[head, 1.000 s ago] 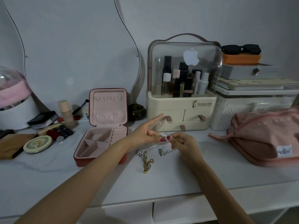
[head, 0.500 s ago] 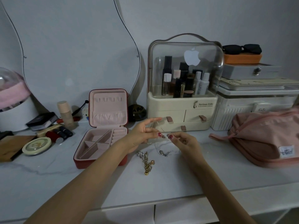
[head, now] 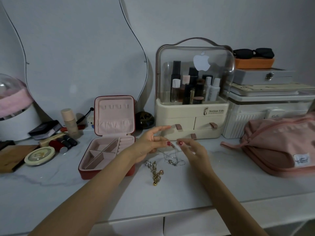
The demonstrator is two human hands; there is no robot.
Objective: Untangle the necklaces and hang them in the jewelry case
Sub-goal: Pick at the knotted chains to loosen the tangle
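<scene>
The open red jewelry case with pink lining (head: pixel 109 147) waits left of the left hand (head: pixel 150 143) and right hand (head: pixel 194 150), each apparently pinching the thin, limp silver chain (head: pixel 173 155), best held near its clasp

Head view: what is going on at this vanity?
A person is working a thin silver necklace loose above the white countertop. The left hand and the right hand each pinch the chain near its clasp, and the rest trails onto the counter in a small tangle. A second, gold-toned chain with charms lies untouched in front. The red jewelry case stands open to the left, its lid hooks bare.
</scene>
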